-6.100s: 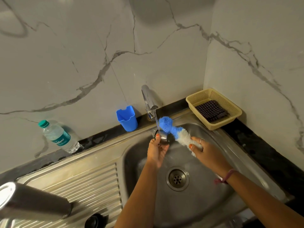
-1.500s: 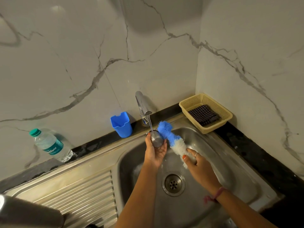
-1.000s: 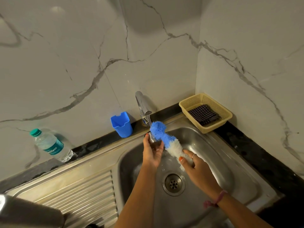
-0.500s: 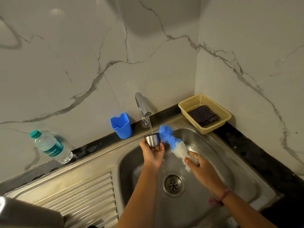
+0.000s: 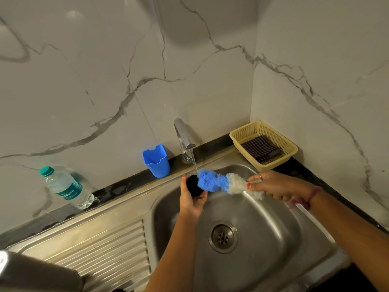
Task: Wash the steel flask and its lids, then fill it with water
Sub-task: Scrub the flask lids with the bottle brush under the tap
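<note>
My left hand (image 5: 192, 200) grips a small round lid (image 5: 193, 185) under the thin stream from the tap (image 5: 184, 137); the lid's dark face is turned toward me. My right hand (image 5: 273, 185) holds a blue and white bottle brush (image 5: 219, 182) by its white end, and the blue head touches the lid. The steel flask (image 5: 35, 275) lies on the ribbed drainboard (image 5: 101, 247) at the bottom left, partly cut off by the frame's edge.
The steel sink basin (image 5: 263, 224) has a round drain (image 5: 223, 237). Behind it stand a blue plastic cup (image 5: 156, 161) and a plastic water bottle (image 5: 65, 187). A yellow basket (image 5: 263, 142) with a checked cloth sits in the back right corner against the marble walls.
The lid was turned so its dark face shows instead of its steel side. My right hand swung out to the right, and the brush now lies more level against the lid.
</note>
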`<state>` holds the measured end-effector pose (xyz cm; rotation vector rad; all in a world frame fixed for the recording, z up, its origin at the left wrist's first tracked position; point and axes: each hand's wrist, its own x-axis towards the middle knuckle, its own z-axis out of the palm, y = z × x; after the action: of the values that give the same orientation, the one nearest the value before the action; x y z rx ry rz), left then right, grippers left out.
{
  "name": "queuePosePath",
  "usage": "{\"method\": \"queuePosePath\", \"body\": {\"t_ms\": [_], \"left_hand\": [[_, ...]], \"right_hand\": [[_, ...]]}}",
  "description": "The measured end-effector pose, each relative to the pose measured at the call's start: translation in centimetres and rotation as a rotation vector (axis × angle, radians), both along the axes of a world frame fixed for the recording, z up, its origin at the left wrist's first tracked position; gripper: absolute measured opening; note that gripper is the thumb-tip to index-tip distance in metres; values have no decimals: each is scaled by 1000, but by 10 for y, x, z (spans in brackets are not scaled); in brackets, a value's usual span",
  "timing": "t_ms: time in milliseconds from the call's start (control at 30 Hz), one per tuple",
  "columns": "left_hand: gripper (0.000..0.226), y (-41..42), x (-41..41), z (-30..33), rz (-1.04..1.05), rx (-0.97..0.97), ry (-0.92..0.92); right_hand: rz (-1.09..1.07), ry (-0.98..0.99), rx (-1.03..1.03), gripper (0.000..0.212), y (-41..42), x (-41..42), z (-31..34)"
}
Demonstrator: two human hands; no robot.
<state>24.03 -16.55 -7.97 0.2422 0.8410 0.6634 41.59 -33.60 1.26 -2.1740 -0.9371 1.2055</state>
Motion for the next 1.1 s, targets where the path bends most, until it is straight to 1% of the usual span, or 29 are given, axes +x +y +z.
{"method": "queuePosePath", "body": {"t_ms": [100,167,267,333,367,400,433,533,567,600,667,733,767,800,833,867,900,933,1000,1067,1100], "left_hand": [[46,1,1,2,-56,55,33],[47,1,2,2,-81,49,30],[36,0,3,4,-111,44,35],[30,0,5,2,-140,69,62],[30,-1,6,1,-160,80,81],[31,-2,7,-1,-174,87,99],[32,-3,8,-1,-174,87,111],[38,3,7,-3,-176,92,160],[41,4,6,-3,-179,87,185],[44,5,6,-4,-185,78,214],[53,4,6,-6,-195,53,272],[61,1,8,-7,-192,42,318],[61,1,9,-8,-192,43,322],[58,1,9,-9,-191,46,315],[54,2,9,-9,-189,49,294],[48,2,8,-7,-182,58,266],[42,3,7,-5,-175,70,233],[37,4,7,-4,-170,80,209],[35,5,6,0,-156,93,163],[37,7,5,0,-134,97,118],[36,7,5,1,-139,102,104]], "right_hand": [[18,92,-36,35,5,-8,-1],[14,89,-70,34,9,-12,-10],[-46,117,-97,33,14,-14,-17],[-54,85,-60,32,20,-17,-16],[-42,30,-9,33,23,-21,-15],[-5,-71,58,34,25,-26,-13],[79,-236,118,36,25,-29,-12],[465,-855,191,45,19,-38,-15],[588,-1013,197,49,15,-36,-14],[677,-1122,231,53,11,-34,-13],[774,-1253,278,59,8,-25,-19],[754,-1367,392,61,9,-15,-27],[746,-1395,406,60,10,-13,-28],[747,-1399,372,57,11,-14,-28],[709,-1355,328,53,12,-19,-27],[601,-1243,292,50,12,-25,-27],[462,-1071,257,46,12,-32,-27],[325,-855,206,42,14,-37,-28],[116,-327,79,32,22,-38,-32],[-150,333,-102,29,26,-35,-28],[-281,583,-152,28,26,-34,-27]]}}
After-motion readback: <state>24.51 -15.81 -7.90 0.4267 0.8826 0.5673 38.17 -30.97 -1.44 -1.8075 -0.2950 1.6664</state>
